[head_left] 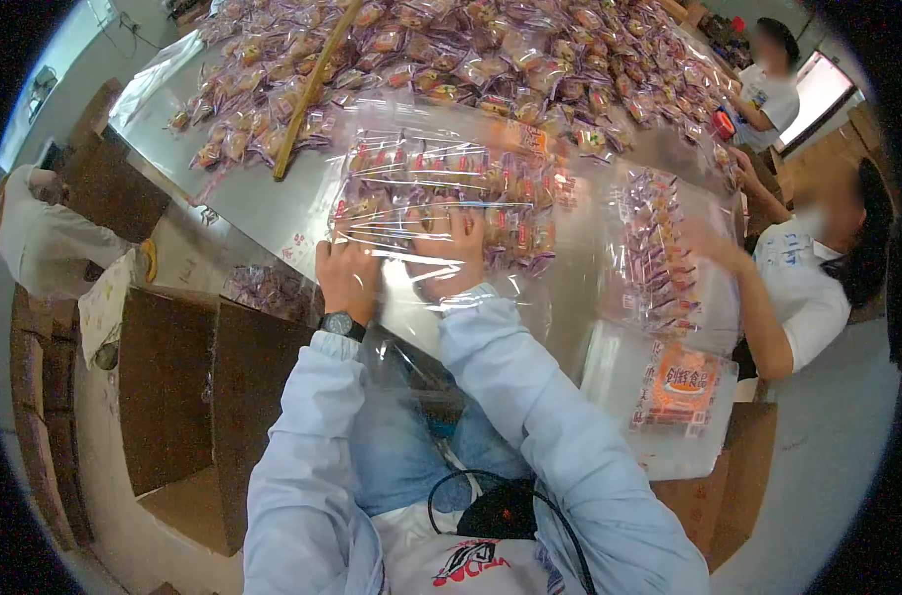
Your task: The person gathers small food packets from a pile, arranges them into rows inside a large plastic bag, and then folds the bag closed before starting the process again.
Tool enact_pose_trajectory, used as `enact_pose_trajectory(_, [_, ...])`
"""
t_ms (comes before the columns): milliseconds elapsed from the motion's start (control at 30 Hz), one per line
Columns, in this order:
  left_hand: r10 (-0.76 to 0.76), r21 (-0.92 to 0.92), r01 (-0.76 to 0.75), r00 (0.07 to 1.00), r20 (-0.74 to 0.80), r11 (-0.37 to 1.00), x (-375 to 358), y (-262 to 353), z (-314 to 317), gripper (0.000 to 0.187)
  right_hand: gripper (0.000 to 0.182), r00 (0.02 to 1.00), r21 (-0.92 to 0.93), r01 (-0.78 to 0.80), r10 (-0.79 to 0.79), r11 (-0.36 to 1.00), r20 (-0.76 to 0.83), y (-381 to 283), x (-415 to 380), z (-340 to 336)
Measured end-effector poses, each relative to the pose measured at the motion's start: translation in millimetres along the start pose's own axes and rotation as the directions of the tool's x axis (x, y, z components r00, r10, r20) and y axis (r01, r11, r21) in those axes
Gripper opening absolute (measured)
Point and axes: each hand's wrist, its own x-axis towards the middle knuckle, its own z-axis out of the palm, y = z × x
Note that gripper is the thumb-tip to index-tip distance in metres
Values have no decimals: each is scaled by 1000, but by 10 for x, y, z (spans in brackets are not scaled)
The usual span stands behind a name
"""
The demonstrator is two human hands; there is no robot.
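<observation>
A large clear plastic bag (380,149) lies on the metal table before me, with rows of small wrapped snacks (515,178) inside and orange print at its far end. My left hand (350,278), with a dark watch at the wrist, grips the bag's near left edge; its fingertips are partly hidden by shiny film. My right hand (446,260) lies under the film at the near row, fingers stretched forward against the snack packs. Glare on the film blurs the fingertips.
Loose wrapped snacks (451,59) heap across the table, with a wooden strip (317,89) at left. Flat printed bags (679,397) lie at right. A co-worker's arm (763,307) reaches over another filled bag (654,248). An open cardboard box (169,397) stands at lower left.
</observation>
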Motion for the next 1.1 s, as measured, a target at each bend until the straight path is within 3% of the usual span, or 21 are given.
enact_pose_trajectory(33, [-17,-17,18,997,80,1000,-1,-10,-16,39,41,1000,19,0,-1,1000,13,21,-9,-28])
enact_pose_trajectory(133, [-52,-193,9,974,-218,981,-24,-83,287,31,41,999,44,38,-38,998,19,59,-16,-74])
enact_pose_trajectory(167, [-134,-240,83,969,-207,967,-83,-81,339,28,41,998,34,55,-55,998,3,75,-25,-38])
enact_pose_trajectory(200, [-63,-121,43,984,-166,992,-17,-24,244,30,40,998,23,68,-68,997,-12,63,-11,-64])
enact_pose_trajectory(267, [-99,-156,67,973,-208,985,-41,-6,376,35,46,998,46,25,-28,999,62,10,-24,-132])
enact_pose_trajectory(367, [-68,-7,68,976,-205,998,-35,85,259,34,60,995,89,54,-61,995,75,48,-82,5])
enact_pose_trajectory(467, [-133,-161,114,985,-113,980,-145,84,284,44,64,988,81,151,-153,985,23,105,-122,136])
enact_pose_trajectory(533, [-196,-352,155,977,-84,923,-229,121,246,50,62,992,116,120,-125,986,34,4,-88,-48])
enact_pose_trajectory(600, [-164,-278,127,980,-111,952,-252,207,188,56,63,991,48,133,-134,990,14,-117,-28,-203])
enact_pose_trajectory(633, [-129,-242,101,986,-103,965,-310,266,69,62,58,999,175,31,-24,984,-43,-208,12,-187])
enact_pose_trajectory(733, [-165,-427,159,986,24,890,-704,493,-300,52,51,988,257,152,-152,955,-20,-150,-15,-37])
enact_pose_trajectory(833, [-43,-538,-100,968,-247,837,-930,552,-692,36,52,993,164,117,-114,979,-29,-142,38,21])
enact_pose_trajectory(900, [-55,-587,-118,962,-268,801,-872,520,-758,29,52,996,125,77,-82,989,39,-152,109,-15])
enact_pose_trajectory(933, [-68,-609,-124,957,-283,783,-824,504,-761,25,53,993,151,113,-115,982,1,-137,132,-44])
enact_pose_trajectory(967, [-10,-648,-99,987,-162,756,-782,478,-717,28,52,995,185,97,-102,978,18,-119,164,-22])
enact_pose_trajectory(1067, [-82,-606,30,995,-59,795,-670,396,-319,36,49,991,211,36,-63,977,122,-46,177,101])
enact_pose_trajectory(1100, [-104,-578,107,994,38,809,-697,322,-209,43,48,986,203,12,-45,979,162,0,204,119])
